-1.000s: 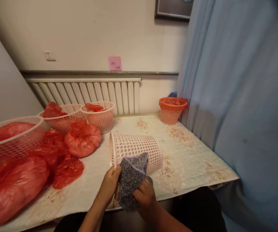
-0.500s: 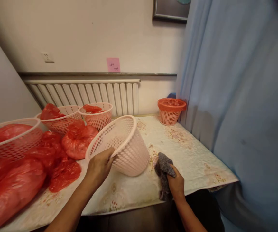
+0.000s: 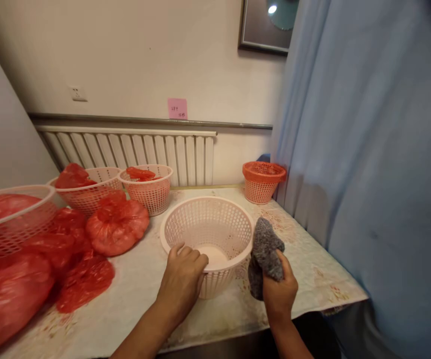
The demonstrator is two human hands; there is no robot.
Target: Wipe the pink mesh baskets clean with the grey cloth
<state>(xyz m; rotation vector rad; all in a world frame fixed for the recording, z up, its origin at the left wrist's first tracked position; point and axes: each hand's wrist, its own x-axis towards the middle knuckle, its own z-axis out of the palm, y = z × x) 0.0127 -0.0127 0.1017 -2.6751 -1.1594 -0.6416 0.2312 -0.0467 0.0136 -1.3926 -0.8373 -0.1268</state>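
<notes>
A pale pink plastic basket (image 3: 208, 222) with lattice walls stands upright on the table, and nothing lies inside it. My left hand (image 3: 183, 274) is closed over its near rim, fingers bent to the inside and thumb out of sight. To the right of the basket, my right hand (image 3: 281, 284) is closed around a bunched dark grey cloth (image 3: 266, 249). The cloth is close to the basket's right rim; whether they touch I cannot tell.
Several pink baskets with red plastic bags, such as this one (image 3: 146, 192), stand on the left. Full red bags (image 3: 120, 227) lie before them. At the back right, a small basket (image 3: 262, 187) has a red-lined rim. A blue curtain (image 3: 368, 174) borders the table (image 3: 313, 279).
The basket has gone from tilted to upright, farther right. My left hand has moved right with it, still on the rim. My right hand has lifted the cloth slightly.
</notes>
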